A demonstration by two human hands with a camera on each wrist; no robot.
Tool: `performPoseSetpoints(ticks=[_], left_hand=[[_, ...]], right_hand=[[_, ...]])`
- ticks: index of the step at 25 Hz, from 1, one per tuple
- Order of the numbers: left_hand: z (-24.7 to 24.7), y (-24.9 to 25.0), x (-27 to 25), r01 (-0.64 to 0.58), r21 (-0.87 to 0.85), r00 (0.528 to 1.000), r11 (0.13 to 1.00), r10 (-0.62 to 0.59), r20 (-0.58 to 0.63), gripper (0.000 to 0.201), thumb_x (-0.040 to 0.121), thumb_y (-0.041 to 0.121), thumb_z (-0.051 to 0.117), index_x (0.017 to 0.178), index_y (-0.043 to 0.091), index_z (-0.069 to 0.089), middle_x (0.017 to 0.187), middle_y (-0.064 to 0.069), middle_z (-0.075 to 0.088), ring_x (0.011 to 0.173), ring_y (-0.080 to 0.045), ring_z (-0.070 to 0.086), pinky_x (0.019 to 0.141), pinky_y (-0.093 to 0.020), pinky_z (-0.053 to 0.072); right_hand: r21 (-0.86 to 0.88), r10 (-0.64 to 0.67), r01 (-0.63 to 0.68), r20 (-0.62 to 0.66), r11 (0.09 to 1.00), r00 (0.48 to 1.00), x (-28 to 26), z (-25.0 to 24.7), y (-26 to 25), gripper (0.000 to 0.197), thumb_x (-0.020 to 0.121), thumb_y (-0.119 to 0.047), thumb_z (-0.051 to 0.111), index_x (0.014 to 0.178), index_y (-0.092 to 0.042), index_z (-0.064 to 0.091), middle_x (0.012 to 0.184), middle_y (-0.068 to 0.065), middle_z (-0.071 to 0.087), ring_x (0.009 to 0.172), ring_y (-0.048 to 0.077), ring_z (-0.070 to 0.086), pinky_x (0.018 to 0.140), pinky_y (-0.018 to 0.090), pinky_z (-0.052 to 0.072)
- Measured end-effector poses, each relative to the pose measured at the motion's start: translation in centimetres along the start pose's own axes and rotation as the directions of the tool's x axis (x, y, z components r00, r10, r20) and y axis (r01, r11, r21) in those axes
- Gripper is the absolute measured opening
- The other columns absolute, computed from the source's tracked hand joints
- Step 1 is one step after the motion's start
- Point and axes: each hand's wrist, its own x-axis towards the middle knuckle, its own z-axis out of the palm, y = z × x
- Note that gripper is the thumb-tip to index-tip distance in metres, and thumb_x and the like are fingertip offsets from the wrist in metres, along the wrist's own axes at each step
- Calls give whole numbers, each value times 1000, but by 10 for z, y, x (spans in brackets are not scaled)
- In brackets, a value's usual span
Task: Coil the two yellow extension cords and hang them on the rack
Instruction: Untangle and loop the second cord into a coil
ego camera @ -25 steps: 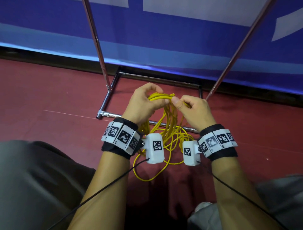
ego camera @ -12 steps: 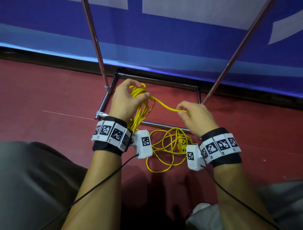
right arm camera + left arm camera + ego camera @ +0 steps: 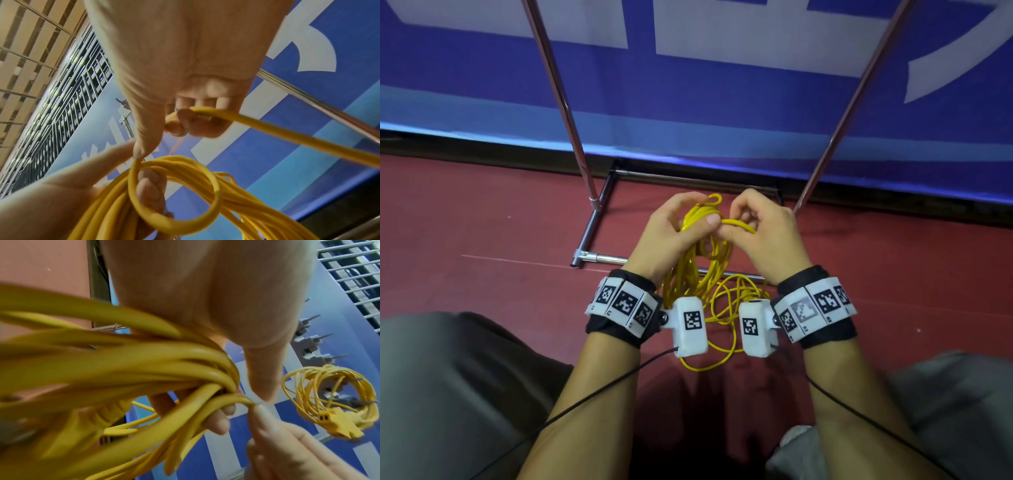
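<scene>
My left hand (image 3: 676,233) grips a bundle of loops of a yellow extension cord (image 3: 700,263), held above the floor in front of the rack's base. My right hand (image 3: 751,224) is right beside it, fingers curled round one strand (image 3: 267,128) of the same cord and laying it against the bundle. The rest of this cord lies in loose loops on the floor (image 3: 743,286) under my wrists. In the left wrist view a second yellow cord (image 3: 327,386) hangs coiled on the rack's pegs (image 3: 308,340), its socket end (image 3: 341,423) dangling.
The rack's two metal poles (image 3: 561,102) (image 3: 849,109) rise from a floor frame (image 3: 602,258) just beyond my hands. A blue and white banner (image 3: 722,113) stands behind it. My knees in grey fill the lower corners; the floor is red.
Half a second ago my hands were apart with a strand stretched between them. Now my right hand has come back to the left, bringing another loop onto the bundle.
</scene>
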Motion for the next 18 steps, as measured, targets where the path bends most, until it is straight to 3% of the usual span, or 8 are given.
performPoseSetpoints(ticks=[3,5,8,10,12,15,18], left_hand=[[6,9,-2,-8,90,992,996,-3,123,52,73,-8,80,116,9,57,90,0,67,69,-6,63,61,-22,55],[10,15,1,-54,182,986,982,24,165,53,67,-10,83,110,7,57,87,0,65,68,-4,60,59,-21,53],[12,29,5,-158,225,986,962,142,84,40,73,-8,78,104,8,59,85,1,65,66,-3,57,58,-18,49],[9,41,9,-193,199,980,961,197,0,39,76,-13,73,106,9,58,83,2,64,65,-3,56,59,-17,47],[5,55,15,-211,198,974,957,223,-43,42,75,-13,73,106,11,58,83,3,64,65,-4,58,61,-17,48],[11,69,25,-222,278,975,934,215,58,42,71,-9,78,105,9,59,93,0,68,71,-7,64,70,-19,52],[21,71,28,-229,374,972,899,194,129,39,66,10,79,101,11,62,95,1,69,78,-12,65,78,-27,55]], right_hand=[[9,33,-32,-82,999,996,-1,-6,-1,33,66,-35,83,71,-18,55,54,-10,45,51,5,36,51,27,35],[66,36,-31,-75,997,997,-1,-9,-1,34,67,-38,82,70,-18,55,54,-9,44,51,6,36,50,27,34],[114,48,-48,3,992,999,-2,-13,0,38,78,-52,66,73,-16,56,58,9,48,56,11,39,53,35,36],[51,83,-86,58,995,995,-3,-18,7,45,84,-60,52,74,-16,56,60,12,50,57,12,40,56,37,38],[57,83,-84,18,995,996,-2,-23,8,43,87,-57,50,74,-16,56,59,2,47,59,7,38,58,33,35],[111,5,4,-84,994,996,15,-38,-3,28,90,-41,57,77,-17,60,66,-8,52,63,4,43,62,26,37],[4,-99,99,25,995,995,34,-50,-25,14,87,-37,61,76,-29,62,62,-5,55,59,6,43,58,22,35]])
